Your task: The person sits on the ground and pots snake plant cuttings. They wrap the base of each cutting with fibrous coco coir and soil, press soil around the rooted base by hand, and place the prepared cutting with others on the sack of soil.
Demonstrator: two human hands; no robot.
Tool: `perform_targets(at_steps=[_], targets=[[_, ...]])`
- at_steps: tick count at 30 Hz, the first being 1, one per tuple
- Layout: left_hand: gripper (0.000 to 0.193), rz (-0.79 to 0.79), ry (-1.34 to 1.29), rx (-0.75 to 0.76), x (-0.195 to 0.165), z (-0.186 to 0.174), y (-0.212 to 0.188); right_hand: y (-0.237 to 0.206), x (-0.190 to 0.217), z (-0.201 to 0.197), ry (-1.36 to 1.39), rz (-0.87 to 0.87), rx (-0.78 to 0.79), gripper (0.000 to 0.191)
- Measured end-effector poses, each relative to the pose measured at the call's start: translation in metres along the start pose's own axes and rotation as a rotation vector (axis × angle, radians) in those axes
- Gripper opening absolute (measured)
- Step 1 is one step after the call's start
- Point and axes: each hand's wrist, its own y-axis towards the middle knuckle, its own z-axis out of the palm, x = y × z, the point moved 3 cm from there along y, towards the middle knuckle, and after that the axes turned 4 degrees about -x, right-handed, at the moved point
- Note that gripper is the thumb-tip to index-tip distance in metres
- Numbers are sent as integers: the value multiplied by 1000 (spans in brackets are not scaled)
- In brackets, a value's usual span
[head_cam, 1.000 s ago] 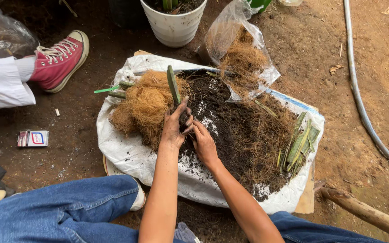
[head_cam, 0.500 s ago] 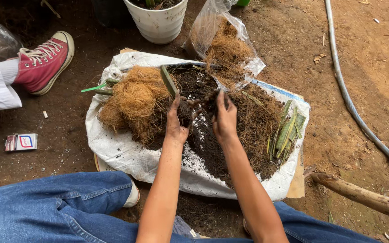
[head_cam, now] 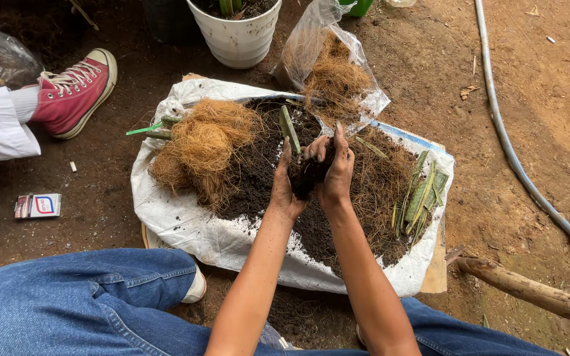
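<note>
Head cam, looking straight down at the ground. Both hands are up together over the middle of a white woven plastic sack (head_cam: 186, 227) spread flat on the dirt floor. The left hand (head_cam: 284, 184) and right hand (head_cam: 338, 173) are cupped facing each other, palms in, with a clump of dark crumbly potting soil (head_cam: 308, 175) pressed between them. So each grip is curled around that clump, fingers pointing up and away, pretty grubby too. The clump sits just above the big dark soil heap (head_cam: 258, 175) that covers the centre of the sack.

To the left of the hands, touching the soil heap, there's a fluffy mound of orange-brown coconut fibre (head_cam: 199, 148). A short green leaf strip (head_cam: 289, 128) sticks out of the soil just beyond the left hand. On the right edge of the sack lies a bundle of cut green leaf pieces (head_cam: 420, 198) on top of stringy brown fibre.

Past the sack: a clear plastic bag stuffed with more brown fibre (head_cam: 334, 69), and beside it a white ribbed plastic pot (head_cam: 235, 36). Far left is someone else's red canvas sneaker (head_cam: 74, 89). A grey hose (head_cam: 516, 158) runs down the right side. Blue jeans (head_cam: 80, 303) fill the bottom.
</note>
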Motion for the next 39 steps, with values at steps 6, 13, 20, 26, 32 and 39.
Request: perform_targets(at_steps=[6, 13, 20, 26, 32, 39], targets=[[83, 13, 133, -12, 3, 0, -2, 1, 6, 1, -286, -60, 29, 63], [79, 79, 181, 44, 3, -6, 2, 6, 18, 8, -598, -119, 280, 85], [41, 74, 254, 11, -3, -26, 8, 20, 28, -8, -688, -160, 143, 76], [33, 171, 392, -261, -2, -26, 14, 3, -11, 4, -832, 163, 59, 93], [76, 646, 839, -58, -11, -17, 12, -11, -43, -5, -601, 319, -50, 100], [73, 1119, 1653, -482, -10, 11, -3, -8, -67, -33, -316, 411, -313, 53]])
